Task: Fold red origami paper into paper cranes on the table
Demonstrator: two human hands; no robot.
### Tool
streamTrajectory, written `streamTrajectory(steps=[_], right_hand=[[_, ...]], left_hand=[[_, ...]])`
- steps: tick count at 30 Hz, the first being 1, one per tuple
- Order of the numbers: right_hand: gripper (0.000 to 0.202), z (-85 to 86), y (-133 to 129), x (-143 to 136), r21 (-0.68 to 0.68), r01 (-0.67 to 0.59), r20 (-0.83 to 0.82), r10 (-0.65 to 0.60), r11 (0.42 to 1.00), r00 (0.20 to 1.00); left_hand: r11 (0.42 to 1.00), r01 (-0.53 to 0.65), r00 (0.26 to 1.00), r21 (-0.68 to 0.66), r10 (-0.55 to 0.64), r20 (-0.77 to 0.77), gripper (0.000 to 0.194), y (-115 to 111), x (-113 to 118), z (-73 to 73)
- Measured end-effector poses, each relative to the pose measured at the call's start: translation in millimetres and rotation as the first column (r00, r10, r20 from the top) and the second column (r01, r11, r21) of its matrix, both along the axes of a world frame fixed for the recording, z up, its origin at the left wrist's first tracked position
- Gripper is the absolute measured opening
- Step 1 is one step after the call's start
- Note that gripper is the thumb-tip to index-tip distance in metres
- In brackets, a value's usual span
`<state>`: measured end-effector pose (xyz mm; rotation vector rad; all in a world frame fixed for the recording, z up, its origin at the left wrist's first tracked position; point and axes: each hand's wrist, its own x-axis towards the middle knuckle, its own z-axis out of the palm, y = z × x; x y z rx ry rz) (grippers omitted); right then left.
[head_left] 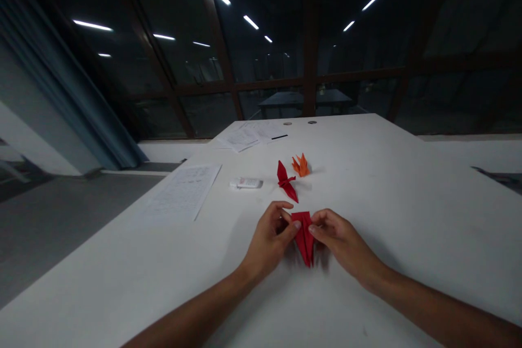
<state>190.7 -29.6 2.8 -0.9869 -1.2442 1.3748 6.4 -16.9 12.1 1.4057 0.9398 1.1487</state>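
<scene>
While my left hand [269, 235] pinches the red paper [304, 239] by its left edge, fingers bent, my right hand [341, 236] pinches its right edge, thumb on top. The paper is near me on the table [391, 196]; beyond lie a red crane [287, 181] and, farther right, an orange figure [302, 167].

Left hand [271, 235], right hand [341, 238]: two. Red folded piece [303, 238], red winged figure [287, 182], orange figure [302, 166]: three folded papers. White remote [247, 183]: one. Black stick [279, 137]: one. Small discs [312, 122]: two. Worktop [395, 190]: one. Blue curtain [61, 70]: one. Printed sheets [183, 190]: several, exact count unclear where overlapping.
</scene>
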Motion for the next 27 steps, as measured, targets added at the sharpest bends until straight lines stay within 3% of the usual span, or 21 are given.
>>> streamTrajectory(steps=[7, 12, 20, 27], right_hand=[[0.013, 7.1, -2.5, -0.3, 0.039, -0.053, -0.002, 0.053, 0.998, 0.999], [0.018, 11.4, -4.0, -0.8, 0.082, -0.016, 0.016, 0.015, 0.997, 1.0], [0.026, 7.1, -3.1, 2.1, 0.169, 0.01, 0.074, -0.023, 0.986, 0.997], [0.02, 7.7, -4.8, 5.3, 0.207, 0.045, 0.099, -0.067, 0.977, 0.993]], left_hand=[[0.988, 0.156, 0.981, 0.018, -0.158, 0.115, 0.04, -7.8, 1.2, 8.5], [0.985, 0.166, 0.985, 0.04, -0.168, 0.038, 0.023, -7.9, -2.9, 11.0], [0.927, 0.17, 0.98, 0.333, -0.124, -0.156, 0.007, -9.4, -7.5, 11.5], [0.83, 0.173, 0.951, 0.531, -0.001, -0.308, 0.007, -10.9, -8.9, 15.5]])
